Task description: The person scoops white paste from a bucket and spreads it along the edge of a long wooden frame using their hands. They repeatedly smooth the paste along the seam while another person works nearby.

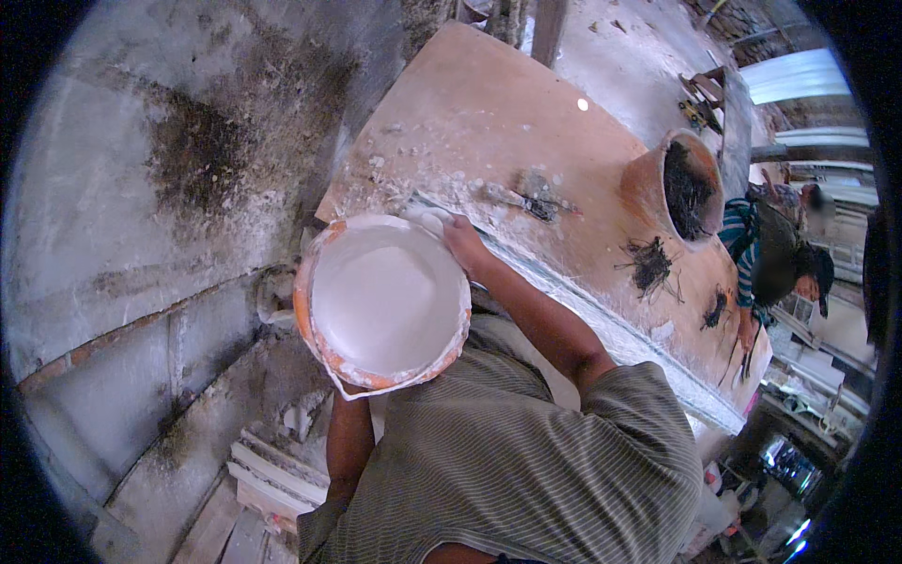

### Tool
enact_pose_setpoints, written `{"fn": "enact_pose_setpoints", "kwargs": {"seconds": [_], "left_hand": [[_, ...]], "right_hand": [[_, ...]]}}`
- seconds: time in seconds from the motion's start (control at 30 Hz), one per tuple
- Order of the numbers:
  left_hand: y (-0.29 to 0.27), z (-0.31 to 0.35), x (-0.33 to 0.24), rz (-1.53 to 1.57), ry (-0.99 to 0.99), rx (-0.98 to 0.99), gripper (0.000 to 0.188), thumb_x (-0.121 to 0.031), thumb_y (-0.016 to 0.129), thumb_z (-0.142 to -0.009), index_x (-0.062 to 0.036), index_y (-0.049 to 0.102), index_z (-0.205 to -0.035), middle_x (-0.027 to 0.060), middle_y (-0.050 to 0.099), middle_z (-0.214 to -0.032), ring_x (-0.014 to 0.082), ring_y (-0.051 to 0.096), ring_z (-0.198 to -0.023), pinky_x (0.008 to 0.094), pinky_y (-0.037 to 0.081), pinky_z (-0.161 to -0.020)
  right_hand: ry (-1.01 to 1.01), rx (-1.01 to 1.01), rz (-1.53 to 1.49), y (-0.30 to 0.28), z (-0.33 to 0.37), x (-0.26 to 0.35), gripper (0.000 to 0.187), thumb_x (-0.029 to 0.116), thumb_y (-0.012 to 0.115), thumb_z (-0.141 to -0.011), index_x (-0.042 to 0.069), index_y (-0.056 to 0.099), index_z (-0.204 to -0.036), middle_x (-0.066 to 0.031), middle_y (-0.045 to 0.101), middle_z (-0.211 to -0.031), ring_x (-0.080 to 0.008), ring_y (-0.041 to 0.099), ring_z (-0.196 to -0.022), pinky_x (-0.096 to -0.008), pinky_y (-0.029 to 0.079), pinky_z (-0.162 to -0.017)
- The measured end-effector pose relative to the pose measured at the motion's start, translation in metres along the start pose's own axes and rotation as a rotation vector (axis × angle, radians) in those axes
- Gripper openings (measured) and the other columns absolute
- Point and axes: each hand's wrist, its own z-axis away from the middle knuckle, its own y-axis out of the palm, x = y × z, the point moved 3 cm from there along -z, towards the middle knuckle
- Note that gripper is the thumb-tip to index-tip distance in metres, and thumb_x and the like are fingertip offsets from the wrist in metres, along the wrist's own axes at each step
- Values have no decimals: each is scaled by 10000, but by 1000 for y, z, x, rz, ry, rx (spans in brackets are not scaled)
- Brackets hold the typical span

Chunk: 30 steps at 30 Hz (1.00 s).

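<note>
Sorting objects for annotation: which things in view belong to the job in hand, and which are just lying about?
In hand:
orange-rimmed bucket, right hand at its rim
white material inside it

Apparently just lying about:
reddish bucket with dark contents
dark stringy clump on the tabletop

texts: none readable | labels: none readable | brands: none readable | numbers: none readable | signs: none readable
</note>
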Motion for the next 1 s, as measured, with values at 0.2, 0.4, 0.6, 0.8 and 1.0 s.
{"fn": "enact_pose_setpoints", "kwargs": {"seconds": [0.2, 0.4, 0.6, 0.8, 1.0], "left_hand": [[22, -8, 12, -12, 47, -36, 754, -651, 443, -946, -154, 382, -1509, 82, 412, -1538, 310, 403, -1389, 527, 349, -1130], [24, 13, 29, -25, 87, -76, 756, -658, 432, -946, -157, 381, -1510, 82, 409, -1540, 314, 399, -1393, 531, 347, -1131], [22, 43, 52, -63, 117, -46, 758, -664, 421, -946, -160, 381, -1511, 82, 407, -1542, 318, 395, -1396, 535, 345, -1132], [32, 80, 98, -109, 148, 74, 760, -671, 410, -945, -163, 380, -1511, 82, 404, -1543, 322, 391, -1400, 539, 344, -1134], [66, 149, 181, 18, -1, 234, 729, -665, 399, -944, -191, 411, -1498, 65, 416, -1532, 331, 419, -1376, 533, 350, -1131]], "right_hand": [[107, -35, 50, -25, -27, -24, 288, 230, 586, -993, 51, 702, -1187, -50, 724, -964, -152, 680, -815, -315, 555, -732], [138, 27, 160, -37, -36, -37, 287, 223, 579, -994, 28, 696, -1168, -78, 730, -956, -182, 695, -793, -329, 568, -737], [77, 100, -139, -49, -13, -54, 302, 208, 541, -1026, 31, 653, -1243, -92, 714, -1104, -183, 701, -925, -335, 576, -813], [11, 46, -99, -90, 51, -54, 316, 135, 467, -1023, 27, 620, -1278, -123, 701, -1146, -213, 706, -929, -352, 583, -833], [-19, -194, 89, -176, 155, -64, 309, 171, 502, -1001, 43, 644, -1244, -119, 712, -1086, -206, 696, -880, -362, 568, -757]]}}
